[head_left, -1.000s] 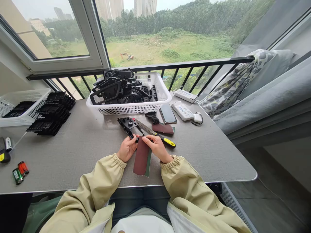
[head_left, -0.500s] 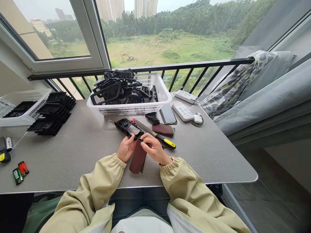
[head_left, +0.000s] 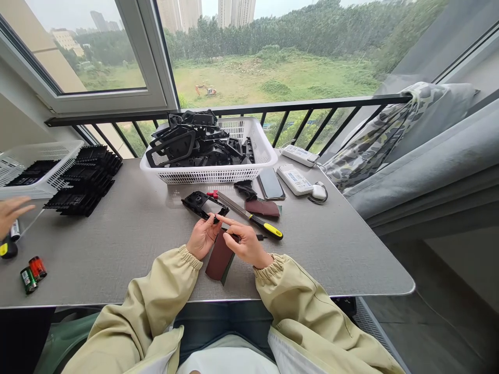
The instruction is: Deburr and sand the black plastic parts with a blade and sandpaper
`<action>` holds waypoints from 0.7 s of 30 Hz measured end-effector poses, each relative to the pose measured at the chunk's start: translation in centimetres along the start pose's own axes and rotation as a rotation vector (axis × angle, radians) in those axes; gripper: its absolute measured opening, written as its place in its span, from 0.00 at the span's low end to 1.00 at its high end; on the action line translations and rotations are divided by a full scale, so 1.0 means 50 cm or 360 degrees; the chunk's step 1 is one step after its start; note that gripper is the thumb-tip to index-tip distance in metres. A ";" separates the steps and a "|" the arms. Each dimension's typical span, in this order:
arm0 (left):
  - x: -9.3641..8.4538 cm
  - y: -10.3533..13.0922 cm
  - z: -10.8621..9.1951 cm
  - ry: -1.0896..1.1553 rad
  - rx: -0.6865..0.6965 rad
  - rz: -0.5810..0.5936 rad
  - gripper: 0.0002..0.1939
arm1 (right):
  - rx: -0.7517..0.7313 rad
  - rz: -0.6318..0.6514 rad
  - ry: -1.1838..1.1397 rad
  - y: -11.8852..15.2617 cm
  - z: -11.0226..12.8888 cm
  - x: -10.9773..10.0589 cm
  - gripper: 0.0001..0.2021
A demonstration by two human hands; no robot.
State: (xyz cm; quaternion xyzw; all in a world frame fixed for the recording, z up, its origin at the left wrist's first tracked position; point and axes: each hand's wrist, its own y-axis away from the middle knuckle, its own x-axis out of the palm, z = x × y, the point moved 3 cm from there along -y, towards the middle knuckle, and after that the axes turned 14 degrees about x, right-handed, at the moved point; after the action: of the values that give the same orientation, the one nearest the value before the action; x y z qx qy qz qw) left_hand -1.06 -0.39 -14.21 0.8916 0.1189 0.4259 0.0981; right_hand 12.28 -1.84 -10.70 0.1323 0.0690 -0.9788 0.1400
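My left hand (head_left: 201, 239) is closed on the near end of a black plastic frame (head_left: 198, 201) with a wide opening, held above the table. The index finger of my right hand (head_left: 248, 244) reaches out to that same end of the frame. Its other fingers are curled round a slim dark tool (head_left: 260, 237), mostly hidden, whose end sticks out to the right. Below the fingers hangs or lies a folded brown sandpaper strip (head_left: 219, 258); whether a hand holds it I cannot tell. A flat file (head_left: 268, 227) with a black-and-yellow handle lies beyond my right hand.
A white basket (head_left: 212, 176) heaped with black plastic parts stands behind. More sandpaper (head_left: 263, 209), a phone (head_left: 271, 184) and white power boxes (head_left: 295, 179) lie at right. Stacked black parts (head_left: 83, 182), batteries (head_left: 33, 274) and another person's hand (head_left: 13, 213) are at left.
My right index finger has straightened onto the frame from a pinch. The sandpaper strip has shifted slightly left. Another person's hand has come in at the left edge.
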 end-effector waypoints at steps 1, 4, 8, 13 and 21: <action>0.000 0.000 0.000 -0.0001 -0.0004 0.0000 0.08 | -0.0005 0.0006 0.0000 0.000 0.000 0.001 0.13; 0.000 0.000 0.000 -0.0003 -0.0006 0.0000 0.07 | 0.0002 -0.0005 0.0000 -0.002 0.001 0.001 0.13; 0.001 -0.001 0.000 -0.0006 0.0015 -0.0001 0.07 | 0.0032 -0.0075 -0.0004 -0.004 0.000 -0.006 0.12; 0.003 -0.001 0.001 -0.0026 0.0025 0.0026 0.06 | -0.0029 -0.0081 -0.0014 -0.001 0.003 -0.008 0.13; -0.003 -0.003 0.000 -0.0095 0.0001 0.0119 0.07 | 0.0084 -0.0085 -0.0130 -0.002 0.004 -0.011 0.11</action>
State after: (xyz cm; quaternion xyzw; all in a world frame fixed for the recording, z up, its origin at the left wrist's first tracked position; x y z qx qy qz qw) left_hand -1.16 -0.31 -14.35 0.9077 0.0827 0.4024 0.0854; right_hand 12.70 -1.62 -10.34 0.0939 0.0408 -0.9883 0.1129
